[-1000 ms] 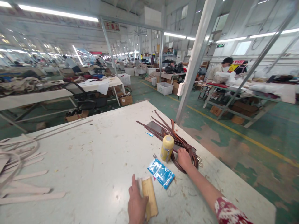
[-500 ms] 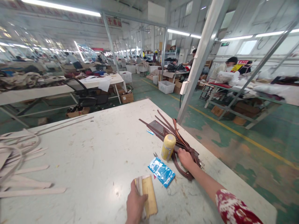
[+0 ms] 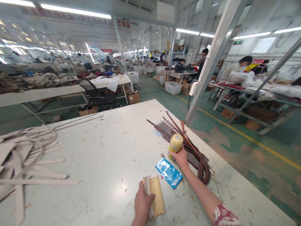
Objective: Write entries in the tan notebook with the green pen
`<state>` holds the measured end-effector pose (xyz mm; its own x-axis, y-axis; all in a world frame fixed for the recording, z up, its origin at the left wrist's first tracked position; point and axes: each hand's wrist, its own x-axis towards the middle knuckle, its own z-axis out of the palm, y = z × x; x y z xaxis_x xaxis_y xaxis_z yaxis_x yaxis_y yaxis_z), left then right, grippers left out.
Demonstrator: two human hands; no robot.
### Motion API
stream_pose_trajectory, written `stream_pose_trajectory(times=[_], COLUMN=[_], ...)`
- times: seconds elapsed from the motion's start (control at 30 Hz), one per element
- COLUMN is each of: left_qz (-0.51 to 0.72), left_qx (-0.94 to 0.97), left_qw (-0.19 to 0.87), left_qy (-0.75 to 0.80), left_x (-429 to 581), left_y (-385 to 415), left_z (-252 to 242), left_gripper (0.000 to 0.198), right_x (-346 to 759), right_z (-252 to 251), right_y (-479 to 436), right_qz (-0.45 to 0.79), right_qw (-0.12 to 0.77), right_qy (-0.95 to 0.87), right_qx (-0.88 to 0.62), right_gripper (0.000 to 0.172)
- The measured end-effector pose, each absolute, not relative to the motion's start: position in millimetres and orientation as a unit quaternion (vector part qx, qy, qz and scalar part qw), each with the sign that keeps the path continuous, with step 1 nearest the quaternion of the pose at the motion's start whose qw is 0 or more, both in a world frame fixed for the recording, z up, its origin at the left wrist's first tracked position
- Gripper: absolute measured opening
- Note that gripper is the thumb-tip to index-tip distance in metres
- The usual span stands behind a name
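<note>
My left hand [image 3: 144,202] grips a flat, yellowish, worn block [image 3: 157,196] near the front of the white table [image 3: 113,163], thumb on top. My right hand [image 3: 180,157] is wrapped round the lower part of a yellow bottle [image 3: 176,143] with a rounded cap, which tilts slightly. Between the hands lies a shiny blue packet [image 3: 168,172]. The tips of a pointed metal tool [image 3: 162,155] show behind the packet; the rest is hidden. Right of the bottle rests a tied bundle of brown leather straps [image 3: 199,160].
Pale strips [image 3: 42,169] are spread over the table's left side. A slanted metal post [image 3: 207,72] rises beyond the right edge. Farther off are a mesh chair [image 3: 98,92], a white bin [image 3: 173,88] and people at other tables.
My right hand has moved from the brown straps to the yellow bottle and closed round it. The bottle now leans. My left hand still holds the block. The whole view has shifted slightly.
</note>
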<state>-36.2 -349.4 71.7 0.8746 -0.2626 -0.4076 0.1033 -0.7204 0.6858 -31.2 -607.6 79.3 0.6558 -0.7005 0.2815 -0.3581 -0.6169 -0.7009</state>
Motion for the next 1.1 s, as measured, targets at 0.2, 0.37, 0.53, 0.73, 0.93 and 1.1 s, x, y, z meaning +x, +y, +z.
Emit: stream_pose_trajectory(times=[0.2, 0.37, 0.53, 0.73, 0.93, 1.1], left_qz=[-0.256, -0.275, -0.28, -0.267, -0.269, -0.211], left_qx=[0.885, 0.883, 0.858, 0.789, 0.694, 0.713], left_qw=[0.386, 0.376, 0.431, 0.553, 0.668, 0.669], left_qy=[-0.041, -0.048, -0.029, -0.003, 0.005, -0.006], left_x=[-36, -44, -42, -45, -44, -14], left_y=[-345, -351, -353, -352, -392, -447], left_z=[66, 66, 59, 56, 80, 96], left_gripper=[0.045, 0.041, 0.034, 0.037, 0.046, 0.05], right_x=[3, 43, 61, 22, -2, 25], right_z=[88, 84, 77, 86, 78, 69], right_y=[-575, -520, -501, -571, -634, -644], right_qz=[-0.296, -0.268, -0.235, -0.149, -0.072, -0.005], right_qw=[0.367, 0.38, 0.341, 0.223, 0.037, -0.042], right_qy=[0.264, 0.241, 0.239, 0.227, 0.338, 0.34], right_qx=[-0.841, -0.852, -0.878, -0.936, -0.938, -0.939], right_gripper=[0.052, 0.057, 0.063, 0.061, 0.033, 0.017])
